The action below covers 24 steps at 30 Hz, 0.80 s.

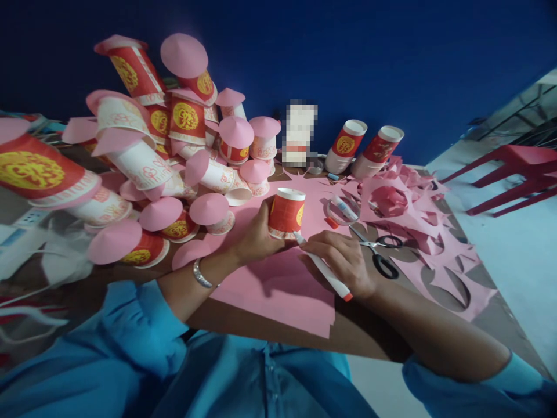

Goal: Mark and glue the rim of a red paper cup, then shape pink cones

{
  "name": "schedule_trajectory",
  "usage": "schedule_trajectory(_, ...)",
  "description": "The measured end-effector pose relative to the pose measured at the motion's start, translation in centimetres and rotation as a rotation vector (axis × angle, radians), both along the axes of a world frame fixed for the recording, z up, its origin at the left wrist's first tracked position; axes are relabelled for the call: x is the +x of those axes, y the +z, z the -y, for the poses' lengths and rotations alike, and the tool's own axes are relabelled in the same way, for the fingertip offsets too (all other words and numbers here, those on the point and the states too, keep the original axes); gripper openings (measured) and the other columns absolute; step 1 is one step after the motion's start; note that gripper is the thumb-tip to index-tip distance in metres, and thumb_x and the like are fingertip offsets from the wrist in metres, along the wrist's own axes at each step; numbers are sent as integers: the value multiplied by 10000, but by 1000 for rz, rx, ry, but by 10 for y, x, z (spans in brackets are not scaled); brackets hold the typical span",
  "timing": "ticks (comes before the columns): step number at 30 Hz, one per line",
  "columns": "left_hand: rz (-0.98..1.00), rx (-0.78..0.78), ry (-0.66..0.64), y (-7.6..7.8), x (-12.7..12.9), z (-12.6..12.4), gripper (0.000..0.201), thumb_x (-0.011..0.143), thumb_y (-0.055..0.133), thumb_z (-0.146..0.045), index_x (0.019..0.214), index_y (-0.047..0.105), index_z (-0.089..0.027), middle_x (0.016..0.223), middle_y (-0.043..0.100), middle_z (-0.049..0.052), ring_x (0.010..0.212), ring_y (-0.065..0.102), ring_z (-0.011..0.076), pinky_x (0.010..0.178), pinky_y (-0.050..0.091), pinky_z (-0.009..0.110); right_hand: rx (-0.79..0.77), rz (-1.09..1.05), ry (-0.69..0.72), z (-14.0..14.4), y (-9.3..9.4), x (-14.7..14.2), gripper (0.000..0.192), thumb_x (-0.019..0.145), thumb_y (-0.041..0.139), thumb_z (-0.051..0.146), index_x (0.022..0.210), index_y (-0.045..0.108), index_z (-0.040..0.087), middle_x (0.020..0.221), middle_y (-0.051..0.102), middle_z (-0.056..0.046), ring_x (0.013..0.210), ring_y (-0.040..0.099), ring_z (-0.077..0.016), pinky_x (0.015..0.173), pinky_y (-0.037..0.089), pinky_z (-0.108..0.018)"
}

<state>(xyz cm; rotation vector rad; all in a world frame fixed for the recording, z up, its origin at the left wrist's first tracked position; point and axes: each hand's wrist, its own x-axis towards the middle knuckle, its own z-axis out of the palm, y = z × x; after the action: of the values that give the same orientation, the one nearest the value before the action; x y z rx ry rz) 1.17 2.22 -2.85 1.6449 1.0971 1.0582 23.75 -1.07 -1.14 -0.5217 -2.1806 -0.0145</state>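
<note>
A: Left hand point(256, 235)?

B: Grip wrapped round a red paper cup point(286, 213), upside down, gold round emblem on the side, white rolled rim at the base. Cup stands on the pink paper sheet point(278, 287), thin matte card, cut edge jagged at the near right. Metal bracelet point(201, 274) on that wrist.

A: Right hand point(346, 258)?

B: Fingers pinched shut on a white marker point(324, 268) w/ an orange end cap, slim cylinder. Its tip sits at the cup's bottom edge, touching or nearly so; can't tell which.

A: Around them?

B: Just right of the marker hand: scissors point(378, 251), steel blades, black plastic loops, lying flat on the sheet. Behind them a clear tape ring point(342, 210) w/ a small white tube across it. Further right, pink offcuts point(418, 232), sheets w/ round holes cut out, some crumpled.

A: The pile at left?

B: Finished cups point(174, 168), lots, heaped on the tabletop point(361, 334), brown and smooth. Each is a red-gold or white paper cup topped w/ a shallow pink paper cone, like a hat. Tumbled at all angles, some leaning on each other.

A: Back of the tabletop?

B: Two plain cup stacks point(363, 148), tilted, no cones, near the dark blue wall point(391, 52). Red plastic bench point(513, 174) off to the right on the pale floor. Sleeves are blue fabric point(130, 348).
</note>
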Motion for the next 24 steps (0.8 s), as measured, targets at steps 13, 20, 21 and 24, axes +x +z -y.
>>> schedule_trajectory(13, -14, 17, 1, -1, 1, 0, 941, 673, 960, -566, 1354, 423, -200, 1354, 669, 187, 1187, 718, 348, 934, 624, 468, 16, 10, -14, -1, 2, -1, 172, 1031, 672, 155, 1197, 652, 199, 916, 762, -49, 761, 736, -170, 651, 600, -291)
schedule_trajectory(20, -34, 33, 8, 0, 1, 0, 903, 693, 944, -549, 1348, 422, -209, 1336, 678, 181, 1158, 726, 347, 891, 623, 450, 42, 7, -4, -2, 2, -2, 141, 1015, 699, 126, 1149, 661, 140, 903, 756, -75, 760, 724, -176, 654, 591, -288)
schedule_trajectory(21, -34, 39, 10, 0, 1, 0, 903, 692, 943, -552, 1348, 424, -212, 1330, 681, 178, 1151, 728, 345, 887, 621, 449, 39, 10, 0, -2, 2, -1, 142, 1013, 698, 121, 1149, 662, 136, 906, 757, -78, 764, 724, -177, 656, 591, -289)
schedule_trajectory(24, -34, 39, 7, 0, 1, 0, 901, 689, 941, -549, 1345, 427, -208, 1332, 680, 181, 1152, 727, 345, 893, 615, 447, 30, 20, 6, -2, 1, 0, 150, 1019, 682, 117, 1167, 662, 135, 925, 761, -85, 777, 724, -181, 666, 595, -295)
